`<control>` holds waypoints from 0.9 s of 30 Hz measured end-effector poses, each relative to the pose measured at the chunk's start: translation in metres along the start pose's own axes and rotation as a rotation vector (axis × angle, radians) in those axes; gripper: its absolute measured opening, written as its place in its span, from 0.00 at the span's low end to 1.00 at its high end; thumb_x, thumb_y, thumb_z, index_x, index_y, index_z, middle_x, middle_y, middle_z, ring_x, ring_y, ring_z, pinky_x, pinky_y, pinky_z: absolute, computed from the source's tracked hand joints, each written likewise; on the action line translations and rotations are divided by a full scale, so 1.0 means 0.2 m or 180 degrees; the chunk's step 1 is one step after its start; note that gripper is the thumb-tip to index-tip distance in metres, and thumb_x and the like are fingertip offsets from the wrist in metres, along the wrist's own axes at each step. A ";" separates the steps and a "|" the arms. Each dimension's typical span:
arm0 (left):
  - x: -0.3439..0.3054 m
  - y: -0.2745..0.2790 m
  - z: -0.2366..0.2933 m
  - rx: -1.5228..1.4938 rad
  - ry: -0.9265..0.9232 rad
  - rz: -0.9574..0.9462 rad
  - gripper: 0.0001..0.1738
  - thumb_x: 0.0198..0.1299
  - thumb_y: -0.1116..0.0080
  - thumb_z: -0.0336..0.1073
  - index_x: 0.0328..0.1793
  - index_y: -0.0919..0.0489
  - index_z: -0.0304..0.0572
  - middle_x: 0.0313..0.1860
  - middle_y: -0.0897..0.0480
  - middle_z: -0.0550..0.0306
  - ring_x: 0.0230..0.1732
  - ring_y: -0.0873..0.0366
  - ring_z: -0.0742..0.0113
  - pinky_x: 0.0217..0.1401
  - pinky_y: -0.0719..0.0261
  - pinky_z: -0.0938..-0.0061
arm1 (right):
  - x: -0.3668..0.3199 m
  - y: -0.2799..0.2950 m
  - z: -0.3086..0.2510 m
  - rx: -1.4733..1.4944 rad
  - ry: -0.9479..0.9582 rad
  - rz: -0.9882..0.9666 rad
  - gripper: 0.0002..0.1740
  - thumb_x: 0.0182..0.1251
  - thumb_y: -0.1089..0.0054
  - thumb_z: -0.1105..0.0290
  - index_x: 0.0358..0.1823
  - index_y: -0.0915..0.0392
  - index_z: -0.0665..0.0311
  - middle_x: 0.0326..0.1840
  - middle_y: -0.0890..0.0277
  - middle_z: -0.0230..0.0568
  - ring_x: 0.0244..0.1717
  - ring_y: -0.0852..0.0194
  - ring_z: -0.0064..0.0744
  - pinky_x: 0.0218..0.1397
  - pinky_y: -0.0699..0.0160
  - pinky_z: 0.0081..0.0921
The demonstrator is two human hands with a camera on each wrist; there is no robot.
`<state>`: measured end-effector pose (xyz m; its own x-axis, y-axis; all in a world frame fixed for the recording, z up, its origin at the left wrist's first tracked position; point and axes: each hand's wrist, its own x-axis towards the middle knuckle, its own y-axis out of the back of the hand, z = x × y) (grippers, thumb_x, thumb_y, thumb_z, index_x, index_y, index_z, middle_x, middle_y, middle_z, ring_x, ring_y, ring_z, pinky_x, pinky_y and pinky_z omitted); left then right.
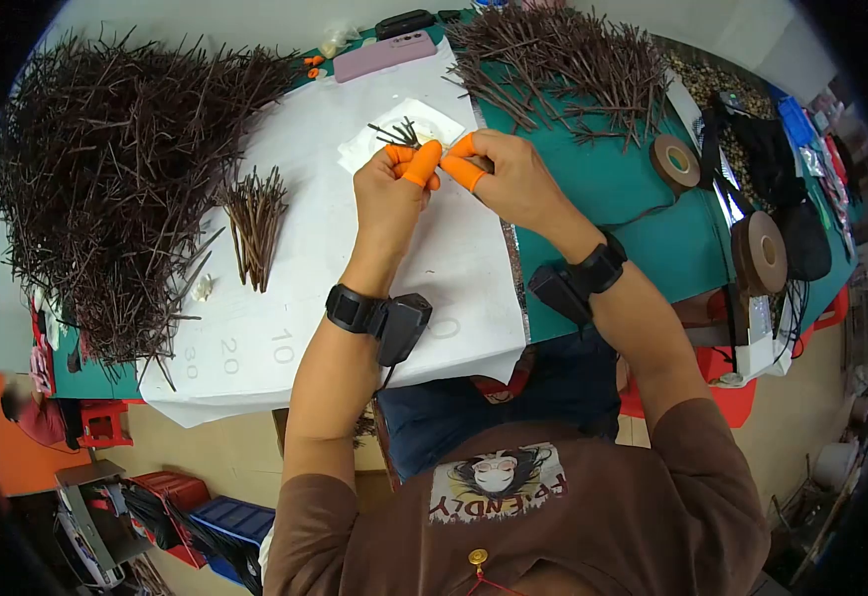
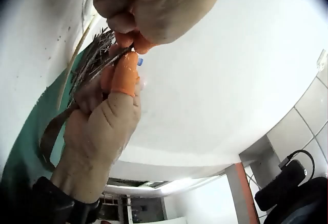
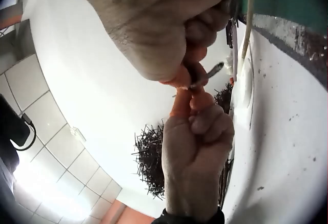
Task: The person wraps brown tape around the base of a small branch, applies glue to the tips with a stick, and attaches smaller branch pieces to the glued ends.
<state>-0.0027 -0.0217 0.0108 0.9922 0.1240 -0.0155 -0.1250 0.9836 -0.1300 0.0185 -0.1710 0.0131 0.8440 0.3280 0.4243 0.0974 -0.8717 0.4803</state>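
Note:
My left hand [image 1: 386, 204] pinches a small sprig of dark twigs [image 1: 409, 132] between orange-covered fingertips, its branching tips poking out beyond the fingers. Close against it, my right hand [image 1: 521, 184] has thumb and finger pinched together, also in orange finger covers. A brown tape [image 2: 50, 132] passes through the right hand in the left wrist view and stretches to the pinched fingertips. In the right wrist view a short dark end [image 3: 211, 74] sticks out between the meeting fingertips. The fingers hide most of the join. Below the sprig lies a white paper-like square [image 1: 437, 117].
A large heap of dark twigs [image 1: 106, 179] fills the left side, with a smaller bundle [image 1: 255, 228] beside it. More twigs [image 1: 573, 65] lie at the back right. Tape rolls [image 1: 674, 162] stand on the green mat [image 1: 643, 268] at right. A purple phone [image 1: 384, 57] lies at the back.

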 end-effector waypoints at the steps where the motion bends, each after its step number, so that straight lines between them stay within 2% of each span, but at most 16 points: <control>1: 0.00 0.00 -0.01 0.0062 -0.0007 -0.0006 0.09 0.56 0.43 0.36 0.32 0.29 0.40 0.19 0.28 0.62 0.14 0.43 0.83 0.14 0.51 0.87 | 0.00 0.00 0.01 0.0209 -0.0193 -0.0129 0.12 0.56 0.43 0.65 0.31 0.24 0.70 0.16 0.31 0.36 0.17 0.38 0.20 0.20 0.39 0.22; 3: 0.01 0.01 -0.01 0.0153 -0.0011 -0.0043 0.09 0.57 0.43 0.37 0.32 0.29 0.40 0.18 0.28 0.63 0.14 0.44 0.83 0.14 0.51 0.87 | 0.01 0.00 0.04 0.0631 -0.0591 -0.0406 0.13 0.56 0.43 0.65 0.32 0.23 0.70 0.18 0.30 0.37 0.19 0.37 0.19 0.21 0.39 0.21; 4: 0.01 0.02 0.00 0.0198 -0.0013 -0.0058 0.09 0.57 0.43 0.37 0.31 0.29 0.40 0.18 0.29 0.63 0.14 0.44 0.83 0.14 0.51 0.87 | 0.02 0.01 0.05 0.0610 -0.0586 -0.0408 0.12 0.56 0.43 0.66 0.32 0.23 0.70 0.19 0.29 0.37 0.19 0.37 0.18 0.21 0.39 0.20; 6: 0.01 0.03 0.01 0.0269 0.0075 -0.0166 0.11 0.57 0.43 0.38 0.31 0.28 0.38 0.18 0.28 0.63 0.16 0.41 0.82 0.17 0.46 0.86 | 0.04 0.02 0.09 0.0559 -0.0573 -0.0412 0.11 0.56 0.43 0.67 0.32 0.23 0.71 0.21 0.28 0.35 0.21 0.36 0.16 0.22 0.38 0.19; 9: 0.01 0.05 0.01 0.0318 0.0117 -0.0258 0.12 0.58 0.44 0.38 0.31 0.28 0.37 0.18 0.28 0.64 0.17 0.39 0.81 0.18 0.43 0.86 | 0.05 0.03 0.10 0.0904 -0.0874 -0.0760 0.08 0.58 0.44 0.74 0.36 0.24 0.72 0.31 0.23 0.35 0.33 0.29 0.17 0.36 0.31 0.13; 10: 0.01 0.05 0.00 0.0325 0.0116 -0.0274 0.12 0.58 0.45 0.38 0.31 0.28 0.37 0.18 0.28 0.64 0.17 0.39 0.81 0.19 0.43 0.86 | 0.05 0.04 0.10 0.0905 -0.0853 -0.0785 0.08 0.57 0.44 0.75 0.36 0.24 0.72 0.31 0.23 0.35 0.33 0.29 0.17 0.36 0.31 0.13; 13: 0.01 0.04 0.00 0.0384 0.0153 -0.0311 0.08 0.59 0.46 0.37 0.33 0.29 0.40 0.19 0.30 0.64 0.14 0.45 0.83 0.15 0.52 0.87 | 0.05 0.07 0.07 0.0905 -0.0841 -0.0834 0.08 0.57 0.44 0.76 0.37 0.24 0.72 0.32 0.23 0.35 0.34 0.29 0.17 0.36 0.31 0.14; 15: 0.01 0.05 0.00 0.0218 0.0224 -0.0490 0.08 0.60 0.49 0.37 0.34 0.28 0.39 0.20 0.29 0.64 0.15 0.44 0.83 0.15 0.51 0.87 | 0.05 0.07 0.08 0.0882 -0.0901 -0.0839 0.08 0.56 0.44 0.77 0.37 0.24 0.72 0.31 0.23 0.35 0.34 0.29 0.17 0.36 0.31 0.13; 19: 0.01 0.07 0.04 -0.0034 0.0532 -0.0831 0.09 0.61 0.53 0.37 0.36 0.28 0.38 0.21 0.29 0.63 0.17 0.42 0.80 0.17 0.48 0.86 | 0.05 0.05 0.09 0.0706 -0.0945 -0.0815 0.08 0.57 0.44 0.73 0.36 0.23 0.70 0.28 0.26 0.31 0.29 0.33 0.15 0.31 0.35 0.13; 21: 0.01 0.07 0.05 -0.0174 0.0538 -0.0828 0.10 0.61 0.54 0.37 0.38 0.28 0.37 0.21 0.29 0.63 0.17 0.40 0.79 0.18 0.46 0.86 | 0.04 0.05 0.05 0.0600 -0.1051 -0.0950 0.08 0.59 0.45 0.71 0.36 0.22 0.69 0.26 0.28 0.28 0.26 0.36 0.14 0.29 0.38 0.13; 24: 0.00 0.08 0.05 -0.0308 0.0465 -0.0782 0.10 0.61 0.53 0.37 0.39 0.28 0.38 0.21 0.28 0.62 0.18 0.38 0.78 0.20 0.44 0.86 | 0.03 0.01 0.05 0.1182 -0.1433 -0.1079 0.10 0.57 0.46 0.69 0.33 0.22 0.69 0.20 0.31 0.28 0.21 0.39 0.16 0.22 0.40 0.18; 27: 0.00 0.05 0.04 -0.0659 0.0363 -0.0520 0.09 0.60 0.50 0.36 0.40 0.28 0.37 0.22 0.27 0.61 0.18 0.38 0.78 0.19 0.44 0.86 | 0.02 0.00 0.03 0.1294 -0.1444 -0.0793 0.11 0.58 0.47 0.67 0.33 0.22 0.70 0.18 0.33 0.28 0.19 0.42 0.15 0.20 0.43 0.20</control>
<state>-0.0042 -0.0118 0.0169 0.9943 -0.0611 -0.0876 0.0279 0.9402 -0.3395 0.0258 -0.1709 0.0100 0.9004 0.4292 -0.0706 0.4350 -0.8868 0.1561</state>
